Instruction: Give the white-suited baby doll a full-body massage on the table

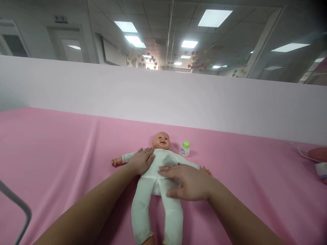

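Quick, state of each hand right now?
Left hand: open, laid on the doll near its shoulder.
Right hand: open, blurred, over the doll's middle; touch can't be told.

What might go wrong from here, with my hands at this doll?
The green-capped bottle is close to an outstretched arm of the doll, so a wide sweep of your right hand might knock it. The pink sheet shows creases, so if it lies loose, pushing on the doll's upper body with your left hand could shift sheet and doll together.
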### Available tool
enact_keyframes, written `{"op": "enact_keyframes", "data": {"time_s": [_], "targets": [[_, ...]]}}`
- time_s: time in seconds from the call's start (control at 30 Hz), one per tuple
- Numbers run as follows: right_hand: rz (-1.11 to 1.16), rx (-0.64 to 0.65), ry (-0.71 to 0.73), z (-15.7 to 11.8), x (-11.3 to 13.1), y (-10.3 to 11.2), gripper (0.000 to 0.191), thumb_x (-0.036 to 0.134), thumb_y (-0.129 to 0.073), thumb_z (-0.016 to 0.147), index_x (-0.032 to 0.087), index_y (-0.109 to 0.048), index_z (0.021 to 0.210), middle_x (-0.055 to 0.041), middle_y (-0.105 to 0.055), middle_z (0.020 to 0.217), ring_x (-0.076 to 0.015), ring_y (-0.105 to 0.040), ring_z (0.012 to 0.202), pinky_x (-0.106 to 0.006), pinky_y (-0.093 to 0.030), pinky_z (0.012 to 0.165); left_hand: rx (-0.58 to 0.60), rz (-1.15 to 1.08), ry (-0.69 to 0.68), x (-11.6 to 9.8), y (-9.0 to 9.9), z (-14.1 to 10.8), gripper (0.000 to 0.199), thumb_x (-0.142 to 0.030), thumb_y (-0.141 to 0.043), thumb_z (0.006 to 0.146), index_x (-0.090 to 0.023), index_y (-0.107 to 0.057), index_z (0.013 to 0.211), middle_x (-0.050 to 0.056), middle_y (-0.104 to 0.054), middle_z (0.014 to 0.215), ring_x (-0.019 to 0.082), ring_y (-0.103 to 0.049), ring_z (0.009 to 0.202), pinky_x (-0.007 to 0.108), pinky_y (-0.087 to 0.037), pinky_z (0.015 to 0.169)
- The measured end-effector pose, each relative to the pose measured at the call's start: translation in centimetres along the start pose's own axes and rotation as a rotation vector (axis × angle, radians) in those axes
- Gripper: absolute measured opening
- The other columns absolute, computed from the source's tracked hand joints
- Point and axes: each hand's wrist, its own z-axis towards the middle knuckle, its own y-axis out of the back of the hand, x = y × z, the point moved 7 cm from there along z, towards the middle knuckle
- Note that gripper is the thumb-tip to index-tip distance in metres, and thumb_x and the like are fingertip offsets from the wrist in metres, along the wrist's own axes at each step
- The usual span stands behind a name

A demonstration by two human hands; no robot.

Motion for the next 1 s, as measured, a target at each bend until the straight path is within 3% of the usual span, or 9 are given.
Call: {"op": "enact_keyframes", "data": {"time_s": [0.07,0.13,0.23,0.33,0.5,0.73,0.8,0.9,1.0], "targets": [[0.044,0.08,0.061,0.2,2.0,-1.0,0.072,0.062,-0.068,0.091,0.032,-0.051,0.154,-0.0036,-0.048,0.161,-0.0309,-0.039,0.152,-0.048,-0.028,0.127,0.003,0.036,-0.009,-0.1,0.0,0.0,0.065,-0.052,-0.022,0.107,-0.015,-0.046,0.155,0.014,-0.047,0.161,0.029,-0.041,0.151,0.055,-0.021,0.128],[0.054,0.101,0.058,0.9,2.1,-1.7,0.077,0.067,-0.066,0.091,0.032,-0.047,0.156,-0.0042,-0.043,0.164,-0.0312,-0.034,0.155,-0.051,-0.021,0.129,0.008,0.057,-0.022,-0.3,-0.1,0.0,0.064,-0.051,-0.022,0.108,-0.015,-0.046,0.155,0.015,-0.048,0.16,0.029,-0.042,0.151,0.055,-0.023,0.127],[0.005,0.041,0.032,2.6,-0.1,-2.1,0.088,0.073,-0.062,0.09,0.029,-0.036,0.161,-0.0059,-0.029,0.17,-0.0324,-0.021,0.159,-0.055,-0.006,0.131,0.022,0.081,-0.047,-0.4,-0.4,-0.1,0.064,-0.05,-0.021,0.108,-0.013,-0.045,0.155,0.017,-0.047,0.16,0.03,-0.042,0.15,0.054,-0.026,0.126],[-0.053,-0.022,0.008,4.1,-3.2,-2.1,0.091,0.076,-0.051,0.095,0.026,-0.024,0.166,-0.0072,-0.019,0.172,-0.0316,-0.014,0.161,-0.055,-0.001,0.131,0.036,0.094,-0.06,-0.4,-0.8,-0.1,0.064,-0.048,-0.021,0.108,-0.013,-0.043,0.156,0.018,-0.046,0.161,0.03,-0.041,0.151,0.055,-0.026,0.125],[-0.093,-0.156,-0.157,4.7,-7.4,-1.3,0.079,0.071,-0.037,0.102,0.024,-0.03,0.164,-0.007,-0.026,0.172,-0.0296,-0.014,0.161,-0.053,-0.012,0.13,0.008,0.04,-0.045,-0.3,-1.0,0.0,0.067,-0.056,-0.021,0.107,-0.017,-0.043,0.157,0.016,-0.046,0.162,0.03,-0.041,0.151,0.055,-0.025,0.126],[-0.06,-0.229,-0.242,4.0,-8.5,-0.8,0.085,0.072,-0.044,0.098,0.021,-0.03,0.165,-0.008,-0.025,0.172,-0.0297,-0.02,0.16,-0.048,-0.02,0.129,0.007,0.006,0.003,0.0,-1.0,-0.1,0.068,-0.056,-0.024,0.106,-0.015,-0.041,0.158,0.015,-0.043,0.163,0.03,-0.038,0.153,0.052,-0.025,0.126],[-0.044,-0.262,-0.319,3.4,-9.2,-0.2,0.084,0.072,-0.046,0.098,0.022,-0.033,0.164,-0.01,-0.032,0.17,-0.0324,-0.031,0.156,-0.049,-0.029,0.124,0.021,0.0,0.009,-0.2,-1.0,-0.1,0.07,-0.057,-0.024,0.106,-0.013,-0.04,0.159,0.016,-0.042,0.164,0.03,-0.037,0.153,0.052,-0.024,0.126],[-0.003,-0.258,-0.421,2.3,-10.1,0.4,0.071,0.072,-0.045,0.098,0.029,-0.048,0.155,-0.01,-0.057,0.154,-0.0355,-0.056,0.136,-0.051,-0.046,0.109,0.05,-0.001,0.016,-0.5,-0.7,-0.1,0.072,-0.057,-0.023,0.106,-0.012,-0.039,0.159,0.017,-0.039,0.165,0.031,-0.035,0.154,0.052,-0.024,0.126],[0.033,-0.239,-0.393,1.5,-9.9,0.7,0.063,0.071,-0.047,0.098,0.032,-0.056,0.147,-0.0077,-0.068,0.141,-0.0348,-0.065,0.123,-0.048,-0.051,0.098,0.095,0.007,0.004,-1.4,0.5,-0.5,0.07,-0.057,-0.028,0.105,-0.012,-0.041,0.157,0.019,-0.039,0.165,0.032,-0.036,0.154,0.05,-0.029,0.125]]}}
